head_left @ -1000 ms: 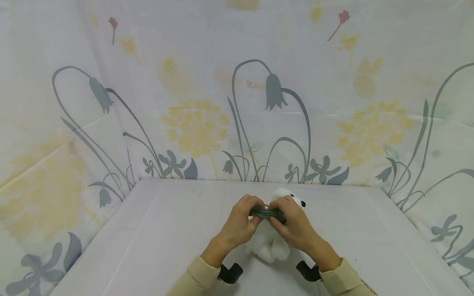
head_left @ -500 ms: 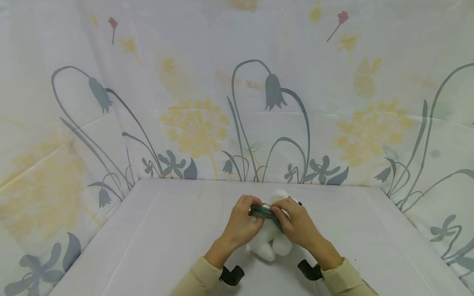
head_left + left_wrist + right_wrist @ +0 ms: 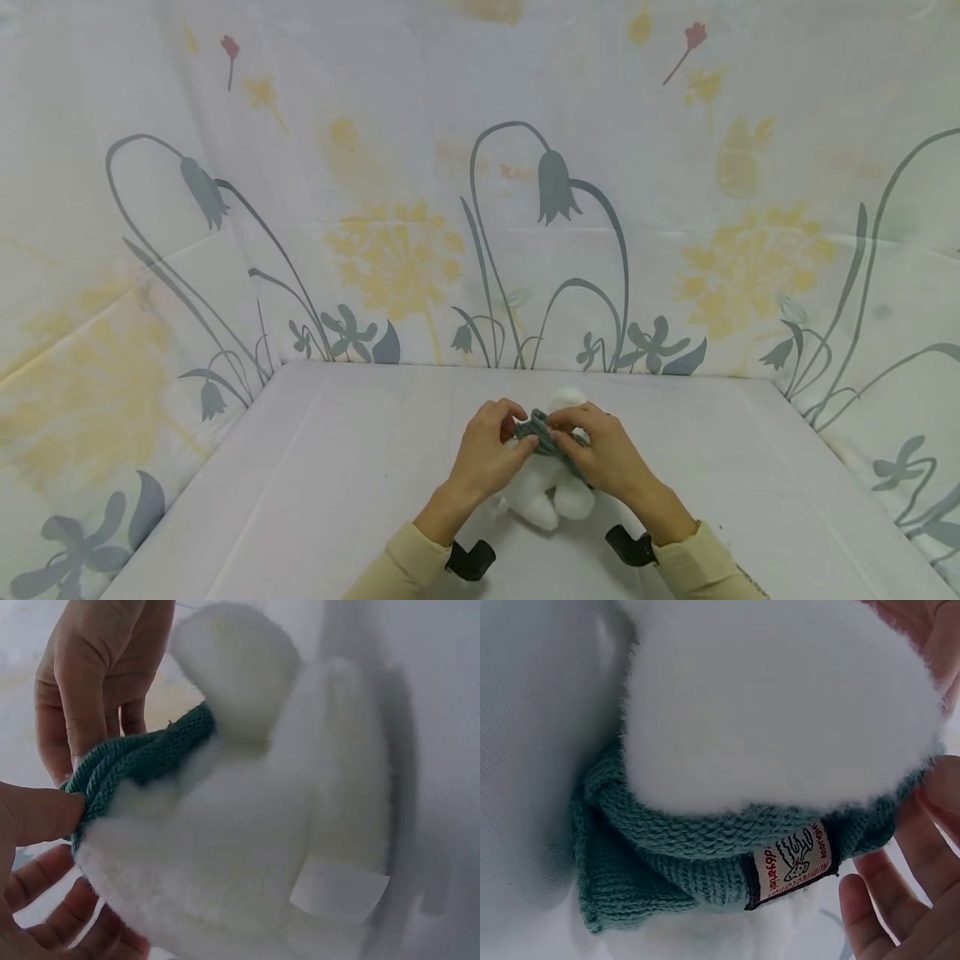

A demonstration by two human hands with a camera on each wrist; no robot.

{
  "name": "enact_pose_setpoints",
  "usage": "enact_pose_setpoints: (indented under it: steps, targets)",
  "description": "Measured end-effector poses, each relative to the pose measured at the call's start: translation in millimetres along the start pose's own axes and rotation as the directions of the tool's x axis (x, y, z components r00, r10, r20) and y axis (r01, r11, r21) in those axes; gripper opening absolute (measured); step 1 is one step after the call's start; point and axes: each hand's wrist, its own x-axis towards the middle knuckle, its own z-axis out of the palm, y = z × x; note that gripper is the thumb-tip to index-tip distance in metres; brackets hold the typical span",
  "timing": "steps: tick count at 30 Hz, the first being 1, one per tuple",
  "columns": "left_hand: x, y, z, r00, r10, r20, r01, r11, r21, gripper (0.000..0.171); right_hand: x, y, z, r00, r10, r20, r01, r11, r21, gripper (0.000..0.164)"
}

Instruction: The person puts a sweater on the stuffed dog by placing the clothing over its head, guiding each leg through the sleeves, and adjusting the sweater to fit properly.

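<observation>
A white plush toy (image 3: pixel 534 492) with short fur sits on the table, wearing a teal knitted scarf (image 3: pixel 551 446) at its neck. The scarf carries a woven label (image 3: pixel 791 862). My left hand (image 3: pixel 487 446) has its thumb on the scarf's edge, with the fingers curled on the far side. From the right, my right hand (image 3: pixel 600 446) pinches the scarf between thumb and fingers. The toy's head is mostly behind the right hand in the head view. In the left wrist view, a blank white tag (image 3: pixel 339 891) hangs from the toy's body.
The table (image 3: pixel 337 475) has a white cover. Behind it rises a white cloth backdrop (image 3: pixel 420 167) printed with flowers, and it runs along both sides too. Black wrist mounts (image 3: pixel 471 560) stick out below the forearms.
The scarf has gone from a flat stretched band to bunched, raised folds between the hands. The toy has turned slightly, with its snout now behind the right hand. The left fingers have spread wider.
</observation>
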Motion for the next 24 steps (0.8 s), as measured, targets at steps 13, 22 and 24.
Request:
enact_pose_setpoints:
  steps: [13,22,24]
  targets:
    - [-1.0,3.8,4.5,0.997,0.07,-0.022,-0.069,0.997,0.013,0.029,1.0,-4.4,-2.1,0.986,0.157,0.046,-0.16,0.986,0.055,0.022]
    - [-1.7,0.8,9.3,0.996,0.067,-0.06,-0.068,0.998,-0.018,0.032,0.2,-3.1,-0.2,0.999,0.023,0.033,-0.024,0.999,0.025,0.031]
    - [-1.6,0.5,9.6,0.996,0.065,-0.061,-0.067,0.998,-0.017,0.032,-0.2,-1.4,1.6,1.0,-0.01,0.017,0.009,1.0,0.02,0.032]
